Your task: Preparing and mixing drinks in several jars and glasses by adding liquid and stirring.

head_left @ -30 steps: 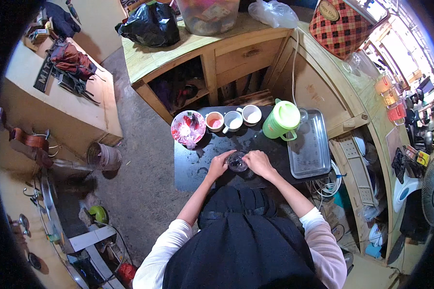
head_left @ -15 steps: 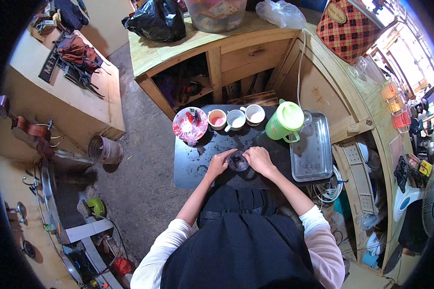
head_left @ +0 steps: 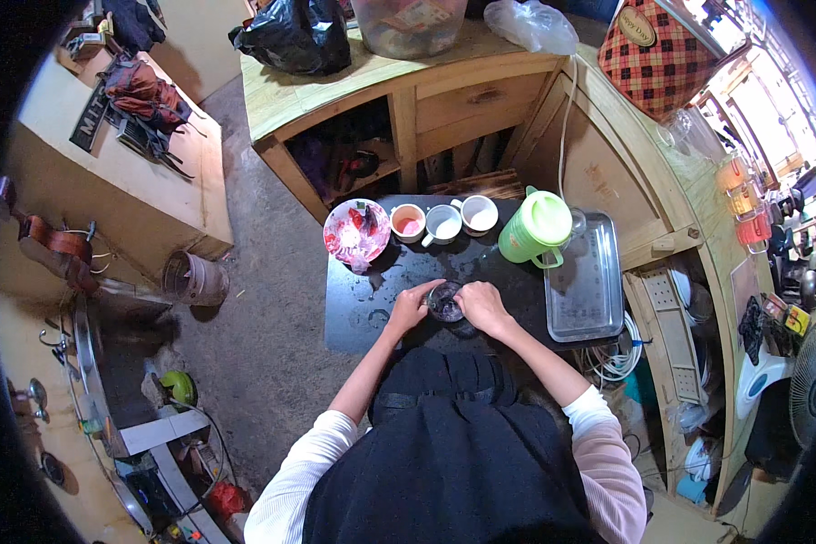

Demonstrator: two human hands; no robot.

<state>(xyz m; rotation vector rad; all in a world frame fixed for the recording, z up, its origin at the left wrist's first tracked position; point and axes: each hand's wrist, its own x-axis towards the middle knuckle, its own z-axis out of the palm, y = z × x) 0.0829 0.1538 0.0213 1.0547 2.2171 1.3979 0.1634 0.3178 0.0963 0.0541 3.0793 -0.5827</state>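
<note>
On the wet black table (head_left: 354,317) stands a small clear glass (head_left: 446,303), close to its front edge. My left hand (head_left: 412,306) grips the glass from the left, fingers at its rim. My right hand (head_left: 483,306) is closed, its fingertips at the right side of the glass mouth; whatever they pinch is hidden. Behind them are a peach cup (head_left: 408,227) with pink inside, a white mug (head_left: 442,224) and a second white mug (head_left: 479,214). A bowl (head_left: 344,249) with red and white remains sits at the left. The light-green lidded pitcher (head_left: 530,231) stands at the right.
A clear rectangular tray (head_left: 585,290) lies along the table's right side. Beyond the table, a wooden cabinet (head_left: 480,100) carries a black plastic bag (head_left: 295,36), a clear tub (head_left: 410,27) and a checked bag (head_left: 657,56). A bucket (head_left: 195,279) stands on the floor at left.
My right hand has shifted slightly left, its fingers now over the edge of the glass mouth. My left hand stays on the glass.
</note>
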